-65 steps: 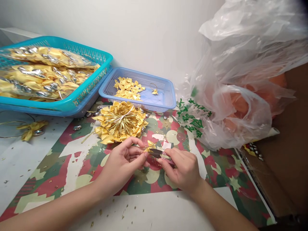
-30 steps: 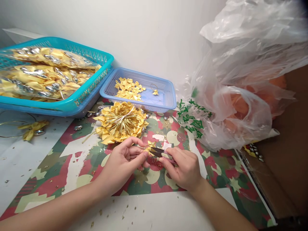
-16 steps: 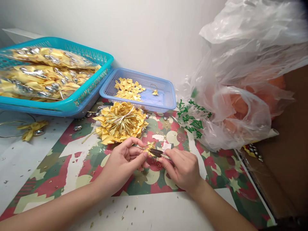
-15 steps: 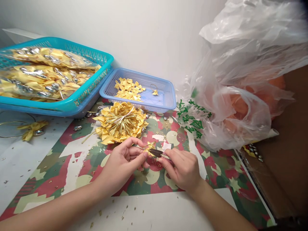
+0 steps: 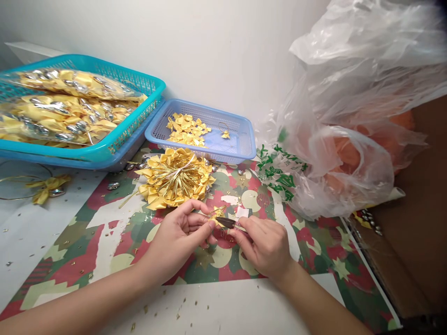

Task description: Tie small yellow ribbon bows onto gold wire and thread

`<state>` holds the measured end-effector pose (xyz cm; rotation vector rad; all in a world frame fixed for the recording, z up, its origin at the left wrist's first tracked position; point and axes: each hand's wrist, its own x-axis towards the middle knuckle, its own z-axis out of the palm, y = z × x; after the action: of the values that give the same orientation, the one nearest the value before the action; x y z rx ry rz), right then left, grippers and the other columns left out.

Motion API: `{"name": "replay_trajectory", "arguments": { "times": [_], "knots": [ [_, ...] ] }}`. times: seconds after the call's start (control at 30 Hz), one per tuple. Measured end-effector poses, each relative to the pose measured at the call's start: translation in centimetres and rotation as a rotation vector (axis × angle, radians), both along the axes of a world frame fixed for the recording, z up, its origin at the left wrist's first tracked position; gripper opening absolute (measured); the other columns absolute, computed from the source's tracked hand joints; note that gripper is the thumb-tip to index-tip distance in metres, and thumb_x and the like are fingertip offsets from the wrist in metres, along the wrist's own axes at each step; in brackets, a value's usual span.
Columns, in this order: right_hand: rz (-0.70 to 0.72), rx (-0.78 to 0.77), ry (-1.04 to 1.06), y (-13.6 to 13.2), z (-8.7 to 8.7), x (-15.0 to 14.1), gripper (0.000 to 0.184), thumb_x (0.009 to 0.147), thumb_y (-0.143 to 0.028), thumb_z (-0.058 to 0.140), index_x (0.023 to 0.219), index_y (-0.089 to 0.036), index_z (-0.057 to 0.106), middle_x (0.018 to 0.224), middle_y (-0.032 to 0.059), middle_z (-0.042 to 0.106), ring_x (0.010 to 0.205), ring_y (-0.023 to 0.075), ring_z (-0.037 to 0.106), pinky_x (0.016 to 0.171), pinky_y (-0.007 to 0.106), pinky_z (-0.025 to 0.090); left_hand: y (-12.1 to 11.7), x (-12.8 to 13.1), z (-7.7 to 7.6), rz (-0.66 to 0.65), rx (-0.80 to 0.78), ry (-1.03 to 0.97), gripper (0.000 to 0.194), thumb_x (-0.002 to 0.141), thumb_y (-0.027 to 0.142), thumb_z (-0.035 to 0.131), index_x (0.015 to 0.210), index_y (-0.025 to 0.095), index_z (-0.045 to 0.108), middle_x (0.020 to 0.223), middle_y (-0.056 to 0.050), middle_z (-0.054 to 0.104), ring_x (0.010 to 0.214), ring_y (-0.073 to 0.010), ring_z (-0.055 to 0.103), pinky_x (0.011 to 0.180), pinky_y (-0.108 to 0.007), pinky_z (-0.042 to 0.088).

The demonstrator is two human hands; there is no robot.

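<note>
Between thumb and fingers, my left hand [image 5: 190, 228] pinches a small yellow ribbon bow [image 5: 217, 215] with gold cord on it. My right hand [image 5: 267, 242] is closed round a pair of dark-bladed scissors [image 5: 226, 222], whose blades touch the bow from the right and look nearly together. Just beyond my left hand lies a round bundle of yellow bows [image 5: 178, 179], its gold cords gathered in the middle under a pale tie. The exact spot where the blades meet the cord is too small to make out.
A teal basket [image 5: 136, 125] holds clear bags of bows with silver bells. Loose bows lie in a blue basket [image 5: 244, 153]. Plastic bags [image 5: 349, 177] crowd the right side. Gold clippings dot the patterned paper [image 5: 223, 270], and a bow with a bell [image 5: 47, 188] lies at left.
The scissor blades have shifted very slightly and look closer together at the bow. Both hands stay almost where they were.
</note>
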<state>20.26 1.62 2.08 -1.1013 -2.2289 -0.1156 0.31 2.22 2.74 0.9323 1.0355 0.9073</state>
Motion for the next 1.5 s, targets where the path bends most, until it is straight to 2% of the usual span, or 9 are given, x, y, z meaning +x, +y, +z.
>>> {"name": "replay_trajectory", "arguments": {
  "times": [0.23,0.43,0.53,0.63,0.73,0.9,1.07,1.3,1.5],
  "knots": [
    [0.010,-0.049,0.082,0.1,0.2,0.1,0.022,0.097,-0.028,0.053,0.080,-0.016,0.060,0.055,-0.0024,0.056,0.045,0.0100,0.045,0.047,0.026,0.030,0.2,-0.1,-0.1,-0.010,0.005,0.027,0.020,0.087,0.027,0.068,0.090,0.022,0.049,0.062,0.006,0.068,0.059,-0.0104,0.067,0.055,-0.018,0.049],
    [-0.081,-0.358,0.545,0.6,0.0,0.9,0.036,0.094,-0.044,0.050,0.068,-0.023,0.038,0.053,-0.0074,0.034,0.044,0.0085,0.032,0.040,0.021,0.028,0.1,-0.2,0.1,-0.022,0.035,0.059,0.016,0.087,0.027,0.065,0.089,0.021,0.051,0.063,0.005,0.065,0.058,-0.0096,0.064,0.055,-0.018,0.047],
    [-0.060,-0.545,0.751,0.7,-0.2,0.5,0.039,0.086,-0.039,0.062,0.068,-0.024,0.030,0.061,-0.0043,0.050,0.048,0.0087,0.044,0.043,0.021,0.040,0.0,-0.1,0.3,-0.045,0.062,0.063,0.014,0.087,0.028,0.064,0.089,0.020,0.053,0.066,0.005,0.063,0.056,-0.0090,0.060,0.053,-0.018,0.046],
    [0.020,-0.670,0.855,0.4,0.0,-0.3,0.039,0.078,-0.024,0.068,0.071,-0.024,0.030,0.091,0.0060,0.070,0.072,0.0158,0.067,0.061,0.027,0.057,-0.1,-0.1,0.2,-0.080,0.124,0.100,0.013,0.087,0.030,0.062,0.090,0.020,0.055,0.072,0.002,0.062,0.059,-0.0106,0.059,0.054,-0.021,0.048],
    [0.052,-0.651,0.861,0.1,0.1,-1.1,0.041,0.074,-0.018,0.069,0.070,-0.025,0.029,0.094,0.0065,0.072,0.084,0.0194,0.070,0.067,0.031,0.059,-0.3,0.0,0.0,-0.133,0.239,0.199,0.012,0.088,0.031,0.061,0.089,0.021,0.056,0.077,0.000,0.062,0.066,-0.0140,0.061,0.056,-0.022,0.049],
    [0.037,-0.534,0.726,-0.3,-0.4,-1.2,0.034,0.077,-0.018,0.066,0.070,-0.024,0.033,0.076,0.0012,0.065,0.062,0.0137,0.058,0.052,0.025,0.047,-0.6,-0.4,-0.6,-0.252,0.598,0.444,0.007,0.088,0.017,0.054,0.082,0.021,0.057,0.067,0.002,0.060,0.056,-0.0125,0.055,0.051,-0.022,0.043],
    [0.259,-0.531,0.471,-0.2,-1.2,-0.5,0.018,0.083,-0.014,0.049,0.075,-0.023,0.036,0.066,-0.0040,0.045,0.053,0.0101,0.038,0.048,0.023,0.033,-0.4,-0.6,-0.8,-0.308,0.848,0.526,0.017,0.085,0.010,0.047,0.091,0.022,0.058,0.073,0.000,0.063,0.064,-0.0149,0.057,0.057,-0.022,0.044],
    [0.242,-0.680,0.680,-0.2,-0.6,-1.2,0.030,0.089,-0.022,0.044,0.074,-0.026,0.018,0.066,-0.0046,0.040,0.056,0.0106,0.042,0.050,0.023,0.039,-0.7,-0.7,-1.0,-0.265,0.566,0.399,0.010,0.097,0.021,0.041,0.091,0.023,0.050,0.072,0.002,0.051,0.057,-0.0129,0.045,0.051,-0.021,0.038],
    [0.202,-0.741,0.825,-0.1,-0.3,-1.6,0.027,0.087,-0.025,0.045,0.075,-0.026,0.020,0.065,-0.0052,0.040,0.055,0.0109,0.044,0.053,0.024,0.044,-0.9,-0.4,-0.9,-0.198,0.469,0.347,0.008,0.097,0.029,0.046,0.092,0.023,0.047,0.070,0.003,0.048,0.057,-0.0123,0.042,0.051,-0.021,0.037]
  ]
}}
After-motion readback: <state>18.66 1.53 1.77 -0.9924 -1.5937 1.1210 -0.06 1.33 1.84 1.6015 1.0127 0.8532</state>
